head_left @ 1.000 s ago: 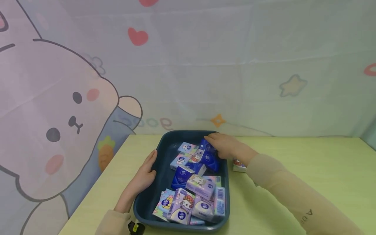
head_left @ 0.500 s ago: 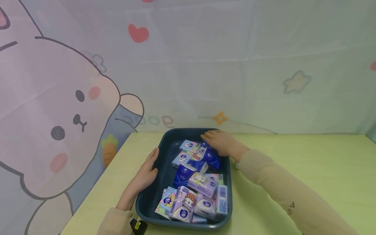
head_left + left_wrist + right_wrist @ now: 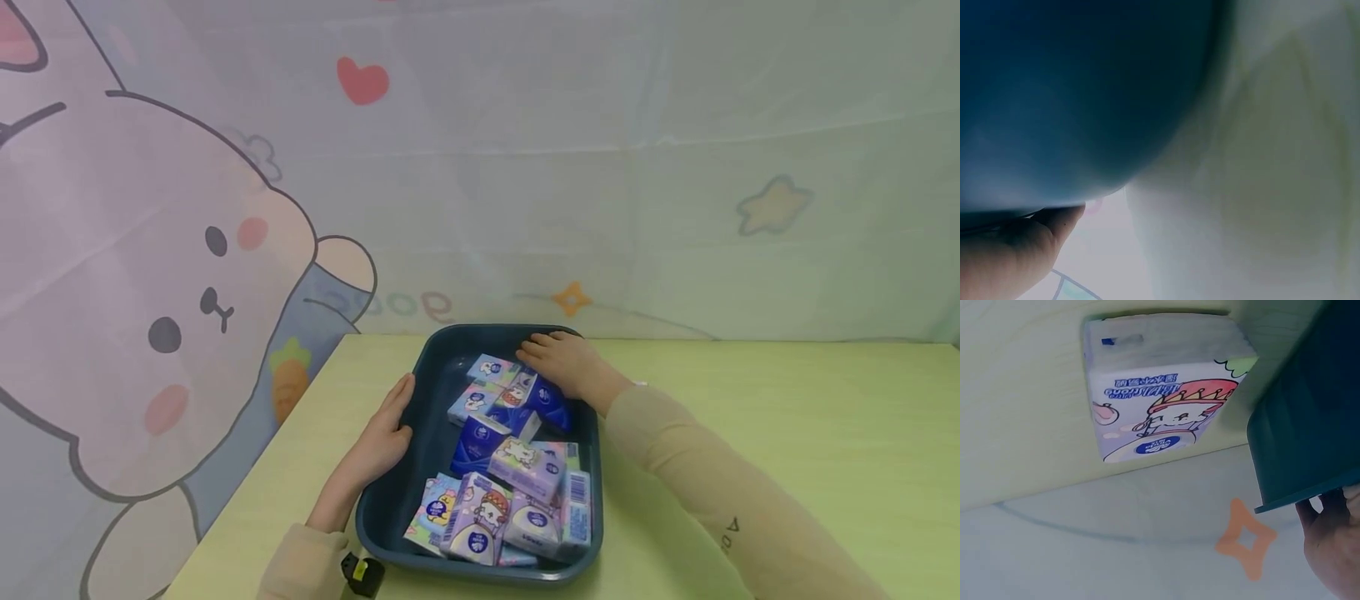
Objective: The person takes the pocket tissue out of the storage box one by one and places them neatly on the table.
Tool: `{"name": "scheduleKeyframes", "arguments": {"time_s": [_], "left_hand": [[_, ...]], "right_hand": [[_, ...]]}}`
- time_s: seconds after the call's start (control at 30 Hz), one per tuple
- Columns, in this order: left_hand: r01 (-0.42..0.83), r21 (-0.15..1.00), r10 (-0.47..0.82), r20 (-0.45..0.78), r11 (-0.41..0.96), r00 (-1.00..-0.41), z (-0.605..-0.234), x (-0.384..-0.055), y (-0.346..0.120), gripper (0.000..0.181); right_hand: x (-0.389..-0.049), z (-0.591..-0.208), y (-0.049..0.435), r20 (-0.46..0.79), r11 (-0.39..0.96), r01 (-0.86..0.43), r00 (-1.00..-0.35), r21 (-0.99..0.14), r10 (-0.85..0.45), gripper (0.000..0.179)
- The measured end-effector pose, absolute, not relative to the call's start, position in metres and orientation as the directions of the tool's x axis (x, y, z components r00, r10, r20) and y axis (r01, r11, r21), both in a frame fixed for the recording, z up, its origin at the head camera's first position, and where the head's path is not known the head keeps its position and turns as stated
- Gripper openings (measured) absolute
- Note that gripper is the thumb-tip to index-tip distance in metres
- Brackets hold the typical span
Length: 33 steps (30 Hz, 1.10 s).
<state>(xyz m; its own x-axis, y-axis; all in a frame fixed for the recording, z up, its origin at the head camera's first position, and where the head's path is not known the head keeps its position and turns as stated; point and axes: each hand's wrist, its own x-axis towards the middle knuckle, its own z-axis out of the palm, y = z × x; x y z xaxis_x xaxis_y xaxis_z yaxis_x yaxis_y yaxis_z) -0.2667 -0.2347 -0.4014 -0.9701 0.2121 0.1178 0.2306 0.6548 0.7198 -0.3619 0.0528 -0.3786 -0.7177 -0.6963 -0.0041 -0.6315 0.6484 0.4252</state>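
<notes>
The left hand (image 3: 382, 429) lies along the left rim of a dark teal plastic tub (image 3: 600, 467), fingers straight and together against it, thumb spread to the rim. The right hand (image 3: 562, 364) is draped over the tub's far right corner, fingers reaching over the rim; whether they grip it cannot be told.

Just below that hand, inside the tub, lies a crumpled dark-blue tissue pack (image 3: 551, 408), with a light-blue pack (image 3: 495, 368) to its left. Toward the middle, a second dark-blue pack (image 3: 478, 446) touches a purple pack with a white lamb (image 3: 525, 467). At the near end, more purple packs (image 3: 477, 518) overlap, with a yellow-figured pack (image 3: 433, 507) at their left.

Outside the tub, a lilac tissue pack (image 3: 1166, 394) stands on the bench (image 3: 810, 433) near its right side. Behind hangs a cartoon-printed cloth (image 3: 525, 167).
</notes>
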Motion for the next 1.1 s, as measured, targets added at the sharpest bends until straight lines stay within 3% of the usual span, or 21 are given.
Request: {"name": "scheduleKeyframes", "arguments": {"time_s": [0.43, 1.1], "left_hand": [[0.219, 0.715, 0.203, 0.110, 0.664, -0.973, -0.399, -0.258, -0.240, 0.069], [0.227, 0.710, 0.205, 0.119, 0.666, -0.972, -0.399, -0.260, -0.241, 0.069]], "right_hand": [[-0.362, -0.385, 0.041, -0.010, 0.675, -0.623, -0.738, 0.394, -0.675, 0.066], [-0.366, -0.386, 0.039, 0.039, 0.628, -0.584, -0.716, 0.515, -0.697, 0.066]]}}
